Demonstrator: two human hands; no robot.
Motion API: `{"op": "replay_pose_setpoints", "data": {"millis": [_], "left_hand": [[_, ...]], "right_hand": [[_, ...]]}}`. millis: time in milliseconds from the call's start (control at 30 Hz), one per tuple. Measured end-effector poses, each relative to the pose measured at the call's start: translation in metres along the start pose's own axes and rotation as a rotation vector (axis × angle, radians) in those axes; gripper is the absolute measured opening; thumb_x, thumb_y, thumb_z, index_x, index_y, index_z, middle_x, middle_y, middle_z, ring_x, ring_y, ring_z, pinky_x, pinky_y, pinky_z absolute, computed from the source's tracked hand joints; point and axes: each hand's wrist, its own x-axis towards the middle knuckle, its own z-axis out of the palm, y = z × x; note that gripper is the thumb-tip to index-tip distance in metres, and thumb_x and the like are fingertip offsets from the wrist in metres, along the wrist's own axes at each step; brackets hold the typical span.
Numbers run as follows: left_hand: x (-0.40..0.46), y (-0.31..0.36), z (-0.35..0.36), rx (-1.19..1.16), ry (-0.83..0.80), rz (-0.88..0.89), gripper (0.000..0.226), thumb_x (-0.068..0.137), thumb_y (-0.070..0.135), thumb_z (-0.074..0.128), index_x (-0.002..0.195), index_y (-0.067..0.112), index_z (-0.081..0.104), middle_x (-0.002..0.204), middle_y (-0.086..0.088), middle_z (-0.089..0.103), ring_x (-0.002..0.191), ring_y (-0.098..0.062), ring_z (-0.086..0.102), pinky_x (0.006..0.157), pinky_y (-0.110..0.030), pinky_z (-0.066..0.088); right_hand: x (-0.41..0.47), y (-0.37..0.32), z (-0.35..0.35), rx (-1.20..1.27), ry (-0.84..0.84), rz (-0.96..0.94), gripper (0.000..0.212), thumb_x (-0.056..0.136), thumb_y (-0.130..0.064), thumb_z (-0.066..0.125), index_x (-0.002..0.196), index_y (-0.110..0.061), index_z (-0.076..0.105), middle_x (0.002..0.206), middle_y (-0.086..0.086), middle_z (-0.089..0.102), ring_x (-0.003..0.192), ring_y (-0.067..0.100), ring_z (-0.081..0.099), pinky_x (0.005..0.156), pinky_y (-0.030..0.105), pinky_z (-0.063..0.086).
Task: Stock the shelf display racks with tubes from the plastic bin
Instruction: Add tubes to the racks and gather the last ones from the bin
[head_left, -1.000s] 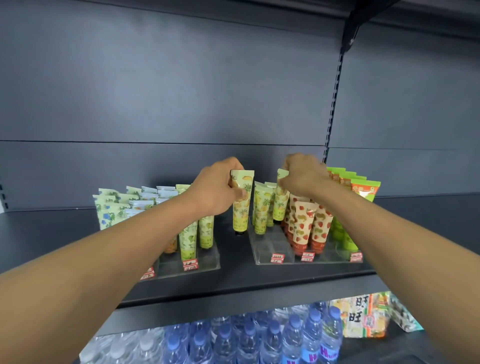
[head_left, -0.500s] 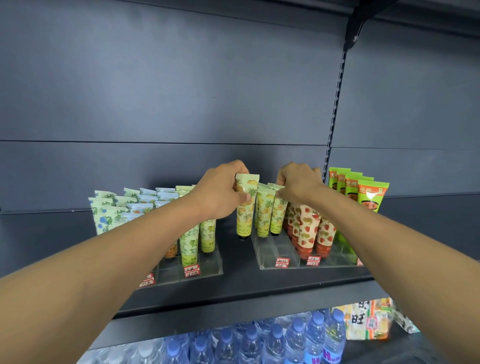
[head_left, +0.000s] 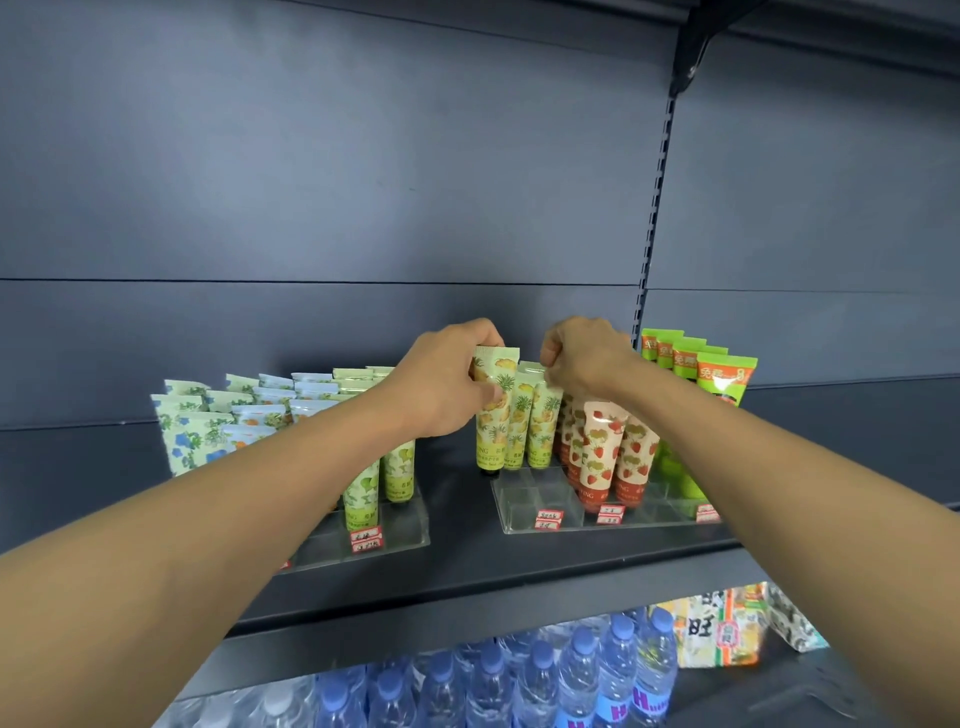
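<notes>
My left hand (head_left: 441, 382) is shut on a yellow pineapple-print tube (head_left: 492, 415), held upright with its black cap just above the shelf, at the left edge of the clear right rack (head_left: 524, 512). My right hand (head_left: 584, 358) pinches the top of another pineapple tube (head_left: 544, 423) standing at the back of that rack's left column, beside a third one. Strawberry-print tubes (head_left: 597, 449) fill the middle column and green tubes (head_left: 722, 374) the right one. The plastic bin is out of view.
A second clear rack (head_left: 408, 530) to the left holds lime-print tubes (head_left: 363, 488) and blue-flower tubes (head_left: 189, 439), partly hidden by my left forearm. Water bottles (head_left: 540, 675) and snack bags (head_left: 722, 623) sit on the shelf below. A dark back panel rises behind.
My left hand has carried its pineapple tube to the right, up against the two in the right rack. My right hand has stayed on the tube tops there.
</notes>
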Motion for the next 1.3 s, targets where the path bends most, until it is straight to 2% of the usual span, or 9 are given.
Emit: {"op": "replay_pose_setpoints", "data": {"millis": [133,267,400,533,667,867,933,1100,1300], "left_hand": [[0.01,0.004,0.008,0.019,-0.011,0.015,0.02,0.084,0.01,0.067,0.096,0.019,0.054,0.09,0.001,0.063,0.07,-0.009,0.054,0.059,-0.018,0.042],[0.022,0.01,0.023,0.04,-0.026,0.036,0.018,0.085,0.008,0.064,0.093,0.02,0.053,0.095,0.003,0.057,0.076,-0.013,0.053,0.056,-0.015,0.038],[0.03,0.012,0.042,0.081,-0.043,0.053,0.015,0.087,0.004,0.059,0.095,0.017,0.057,0.105,-0.004,0.062,0.082,-0.018,0.058,0.06,-0.021,0.043],[0.035,0.012,0.055,0.124,-0.036,0.054,0.023,0.088,0.003,0.057,0.11,0.011,0.059,0.116,-0.008,0.06,0.092,-0.022,0.058,0.069,-0.026,0.043],[0.036,0.008,0.064,0.144,-0.065,0.038,0.027,0.089,0.003,0.057,0.114,0.014,0.058,0.118,-0.009,0.061,0.097,-0.025,0.061,0.078,-0.034,0.054],[0.035,0.009,0.064,0.194,-0.059,0.011,0.031,0.091,0.005,0.054,0.119,0.019,0.056,0.118,-0.007,0.06,0.092,-0.025,0.062,0.075,-0.04,0.056],[0.034,0.01,0.064,0.245,-0.039,0.019,0.031,0.091,0.007,0.053,0.119,0.02,0.055,0.119,-0.006,0.06,0.092,-0.026,0.061,0.071,-0.037,0.054],[0.031,0.013,0.064,0.334,0.057,0.057,0.03,0.09,0.008,0.056,0.117,0.021,0.053,0.119,-0.002,0.06,0.1,-0.023,0.06,0.072,-0.036,0.05],[0.028,0.017,0.055,0.402,0.176,0.082,0.037,0.084,0.005,0.06,0.116,0.021,0.051,0.117,-0.001,0.055,0.099,-0.022,0.059,0.072,-0.037,0.051]], "right_hand": [[-0.007,0.011,-0.017,0.123,0.04,-0.014,0.027,0.088,-0.009,0.052,0.114,-0.016,0.059,0.121,0.008,0.059,0.112,0.028,0.054,0.096,0.038,0.047],[-0.018,0.025,-0.029,0.186,0.073,-0.022,0.03,0.093,-0.012,0.047,0.122,-0.013,0.055,0.127,0.01,0.057,0.115,0.027,0.053,0.091,0.03,0.045],[-0.031,0.036,-0.033,0.185,0.09,0.001,0.028,0.093,-0.018,0.05,0.12,-0.011,0.054,0.123,0.012,0.058,0.113,0.027,0.054,0.091,0.032,0.045],[-0.04,0.042,-0.036,0.187,0.098,0.005,0.029,0.093,-0.02,0.052,0.12,-0.009,0.054,0.122,0.012,0.059,0.113,0.027,0.053,0.09,0.034,0.045],[-0.045,0.043,-0.033,0.178,0.105,0.003,0.03,0.094,-0.019,0.051,0.123,-0.009,0.053,0.123,0.011,0.058,0.108,0.024,0.054,0.079,0.028,0.041],[-0.046,0.039,-0.03,0.182,0.117,-0.005,0.031,0.095,-0.016,0.05,0.125,-0.01,0.051,0.124,0.01,0.057,0.108,0.024,0.053,0.076,0.027,0.039],[-0.046,0.038,-0.03,0.188,0.111,-0.003,0.032,0.095,-0.016,0.049,0.126,-0.01,0.05,0.125,0.01,0.056,0.109,0.025,0.054,0.076,0.027,0.04],[-0.047,0.036,-0.028,0.183,0.105,0.005,0.034,0.094,-0.016,0.05,0.128,-0.01,0.049,0.126,0.009,0.056,0.108,0.026,0.055,0.078,0.031,0.046],[-0.056,0.034,-0.032,0.166,0.115,-0.02,0.037,0.093,-0.013,0.051,0.13,-0.011,0.048,0.13,0.007,0.055,0.116,0.025,0.053,0.085,0.029,0.043]]}}
